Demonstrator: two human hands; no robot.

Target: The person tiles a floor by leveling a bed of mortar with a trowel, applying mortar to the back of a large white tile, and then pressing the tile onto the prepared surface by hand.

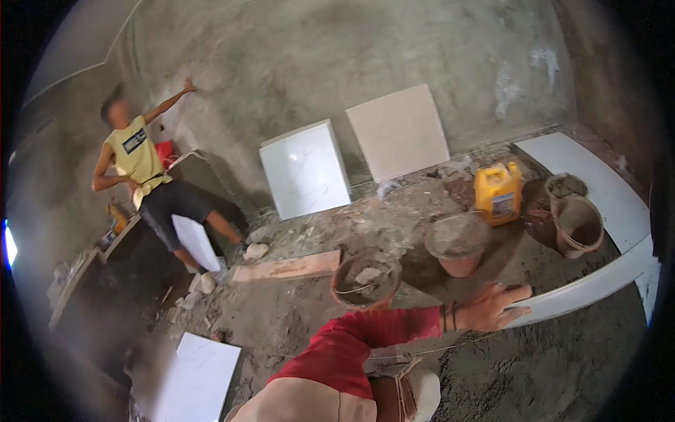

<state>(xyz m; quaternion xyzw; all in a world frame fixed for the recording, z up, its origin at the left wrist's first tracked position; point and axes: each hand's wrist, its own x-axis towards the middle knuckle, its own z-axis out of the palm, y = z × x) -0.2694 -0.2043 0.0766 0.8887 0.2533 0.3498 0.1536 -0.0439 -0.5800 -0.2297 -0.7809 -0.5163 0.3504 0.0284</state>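
My left hand (489, 307), below a red sleeve with dark bands at the wrist, reaches to the right. Its fingers grip the near end of a white tile (587, 290), which shows mostly as a long, narrow edge. Wet grey mortar (520, 373) spreads beneath and around this tile. Beyond it, a pale laid tile (583, 179) lies along the right side. A thin string (429, 350) runs past my wrist. My right hand is out of view.
Mortar buckets (365, 281) (457, 243) (578, 225) and a yellow jerrycan (498, 193) stand ahead. Two tiles (306, 169) (399, 132) lean on the wall. A wooden board (287, 267) and another tile (197, 380) lie left. A person (144, 162) stands far left, one hand against the wall.
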